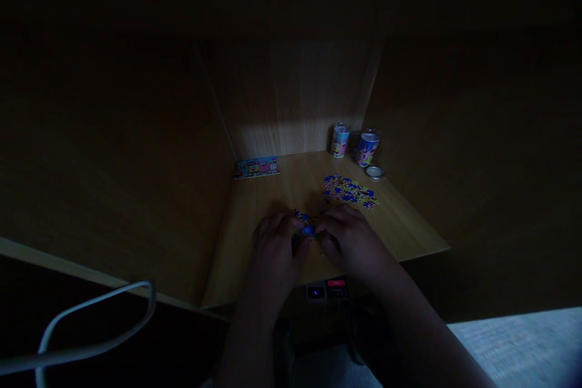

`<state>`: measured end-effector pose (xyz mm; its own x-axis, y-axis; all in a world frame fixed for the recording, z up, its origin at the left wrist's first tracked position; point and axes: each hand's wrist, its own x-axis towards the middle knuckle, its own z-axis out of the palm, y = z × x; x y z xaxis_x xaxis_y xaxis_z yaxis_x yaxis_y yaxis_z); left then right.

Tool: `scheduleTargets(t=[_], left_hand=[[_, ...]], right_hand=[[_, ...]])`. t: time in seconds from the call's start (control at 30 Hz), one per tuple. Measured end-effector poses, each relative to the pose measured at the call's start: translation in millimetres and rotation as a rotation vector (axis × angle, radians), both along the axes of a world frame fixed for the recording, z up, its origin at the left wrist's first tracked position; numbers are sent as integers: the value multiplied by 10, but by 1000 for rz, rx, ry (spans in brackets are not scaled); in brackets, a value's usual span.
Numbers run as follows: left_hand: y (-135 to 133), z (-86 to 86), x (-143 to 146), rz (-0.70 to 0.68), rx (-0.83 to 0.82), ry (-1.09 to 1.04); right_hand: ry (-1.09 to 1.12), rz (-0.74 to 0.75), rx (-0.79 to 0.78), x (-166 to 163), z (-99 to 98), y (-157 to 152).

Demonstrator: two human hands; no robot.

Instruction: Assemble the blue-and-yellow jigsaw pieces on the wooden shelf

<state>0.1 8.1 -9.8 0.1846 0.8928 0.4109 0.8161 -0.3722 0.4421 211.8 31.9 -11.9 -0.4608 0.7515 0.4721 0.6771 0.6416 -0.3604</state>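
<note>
My left hand (276, 242) and my right hand (348, 233) meet over the front part of a wooden shelf board. Between their fingertips are blue and yellow jigsaw puzzle pieces (308, 230); the fingers of both hands are closed on them. Darkness hides how many pieces each hand grips and whether they are joined. Just beyond my right hand, a loose pile of jigsaw pieces (349, 190) in blue, yellow and pink is spread on the board.
At the back right stand two cartoon-printed cans, a light one (339, 140) and a blue one (367, 148), near a round metal lid (375, 173). A cartoon picture strip (257, 167) lies back left. Wooden walls enclose the board. A white cable (97, 345) loops at lower left.
</note>
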Motion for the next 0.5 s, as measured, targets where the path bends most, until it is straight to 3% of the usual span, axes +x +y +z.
scheduleTargets(t=[0.5], left_hand=[[-17, 96, -15, -86, -47, -144]], right_hand=[[-7, -51, -16, -14, 14, -14]])
